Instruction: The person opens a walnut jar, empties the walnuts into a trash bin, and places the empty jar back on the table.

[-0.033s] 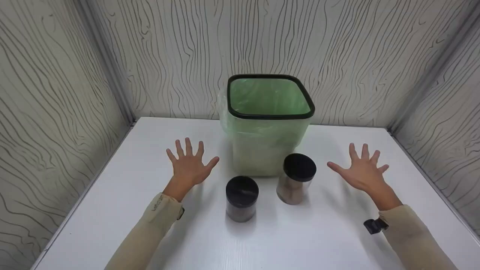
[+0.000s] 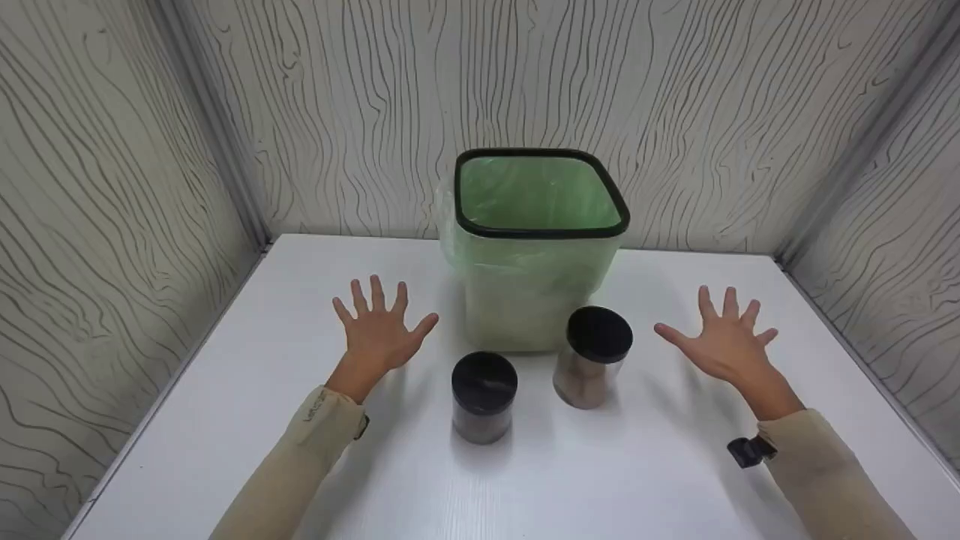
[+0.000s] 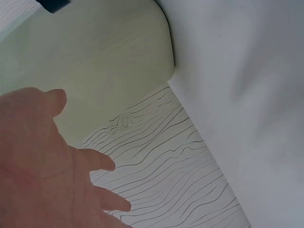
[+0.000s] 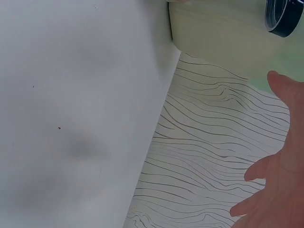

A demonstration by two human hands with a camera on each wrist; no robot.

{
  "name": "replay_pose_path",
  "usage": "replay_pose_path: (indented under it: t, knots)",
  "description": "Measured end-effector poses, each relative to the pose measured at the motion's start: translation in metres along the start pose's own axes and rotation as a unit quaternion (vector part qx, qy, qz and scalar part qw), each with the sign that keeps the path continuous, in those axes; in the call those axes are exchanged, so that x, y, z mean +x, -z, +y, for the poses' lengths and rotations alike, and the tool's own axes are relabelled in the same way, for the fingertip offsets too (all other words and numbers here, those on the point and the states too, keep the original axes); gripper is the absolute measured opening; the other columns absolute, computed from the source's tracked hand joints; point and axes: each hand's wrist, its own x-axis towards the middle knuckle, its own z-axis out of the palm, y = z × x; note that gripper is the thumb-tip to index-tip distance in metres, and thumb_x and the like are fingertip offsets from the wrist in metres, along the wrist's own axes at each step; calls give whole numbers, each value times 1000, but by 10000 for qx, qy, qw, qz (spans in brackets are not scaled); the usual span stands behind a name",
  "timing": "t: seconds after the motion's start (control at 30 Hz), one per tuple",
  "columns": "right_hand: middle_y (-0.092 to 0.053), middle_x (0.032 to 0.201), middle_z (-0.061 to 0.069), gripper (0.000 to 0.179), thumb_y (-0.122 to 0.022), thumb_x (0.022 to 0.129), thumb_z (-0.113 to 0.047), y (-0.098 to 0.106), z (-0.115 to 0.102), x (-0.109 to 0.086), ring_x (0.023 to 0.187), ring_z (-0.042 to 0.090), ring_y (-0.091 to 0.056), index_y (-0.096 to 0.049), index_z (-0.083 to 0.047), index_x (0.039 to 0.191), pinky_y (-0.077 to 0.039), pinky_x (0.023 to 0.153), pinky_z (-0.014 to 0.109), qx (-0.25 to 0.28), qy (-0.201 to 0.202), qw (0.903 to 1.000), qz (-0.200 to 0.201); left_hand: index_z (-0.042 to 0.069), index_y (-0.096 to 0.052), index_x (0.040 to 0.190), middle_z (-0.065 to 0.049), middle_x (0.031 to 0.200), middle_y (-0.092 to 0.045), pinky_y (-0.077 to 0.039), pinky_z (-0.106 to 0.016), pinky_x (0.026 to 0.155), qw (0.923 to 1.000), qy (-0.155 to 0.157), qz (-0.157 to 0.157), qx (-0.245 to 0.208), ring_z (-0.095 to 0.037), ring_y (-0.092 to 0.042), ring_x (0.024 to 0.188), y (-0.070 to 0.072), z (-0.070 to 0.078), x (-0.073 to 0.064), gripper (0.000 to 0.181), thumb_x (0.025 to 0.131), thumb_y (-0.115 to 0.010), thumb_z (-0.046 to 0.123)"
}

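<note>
My left hand (image 2: 380,337) is held above the white table with its fingers spread, left of a waste bin (image 2: 536,307) and touching nothing. On the other side my right hand (image 2: 724,346) hovers with fingers splayed, also holding nothing. Two clear jars with black lids stand upright between the hands: the nearer jar (image 2: 482,397) is closer to my left hand, and the farther jar (image 2: 590,360) stands in front of the bin, closer to my right. In the right wrist view a dark lid (image 4: 283,16) shows at the top, above my right thumb.
A pale green bag lines the bin, folded over outside under its black rim (image 2: 541,233). The table (image 2: 480,495) ends at a wood-grain patterned back wall (image 2: 360,112), with side walls at left and right.
</note>
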Motion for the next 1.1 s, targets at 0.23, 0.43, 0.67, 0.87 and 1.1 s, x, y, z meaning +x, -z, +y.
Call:
replay_pose_path:
  t: [0.23,0.43,0.67,0.87,1.1]
  knots:
    - [0,144,43,109,-41,81,-76,1,-1,-2,125,67,5,-11,5,148,-2,82,83,-18,-4,10000,-37,16,-18,152,-26,154,-4,4,-70,100,9999,14,-92,-96,-51,5,136,0,0,-1,87,87,-23,74]
    - [-1,144,42,108,-41,82,-75,2,-3,-3,126,67,3,-13,5,148,-4,83,83,10,73,10000,38,16,-18,152,-26,154,-4,4,-70,100,9997,78,-46,-247,-54,6,135,0,-3,-1,87,88,-23,74]
    - [-9,145,40,101,-46,85,-69,2,-3,-11,129,62,-6,-18,5,147,-12,92,76,185,388,9986,307,13,-22,151,-27,153,-9,-4,-65,105,9985,-138,109,-512,-50,-3,137,-1,-4,-3,84,90,-28,70]
    - [-23,142,36,90,-55,88,-55,5,-10,-20,126,55,-24,-23,5,146,-30,90,69,553,793,9936,587,1,-38,143,-25,145,-32,-25,-57,104,9848,-645,726,-1442,-42,-29,133,-5,-7,-8,72,95,-39,56]
    - [-49,125,24,63,-67,87,-20,4,-28,-32,101,38,-55,-41,4,138,-46,76,53,1195,1469,9743,1222,-1,-44,137,-20,136,-46,-36,-49,100,9460,-1304,371,-2944,-34,-43,125,-16,-12,-14,54,97,-52,34]
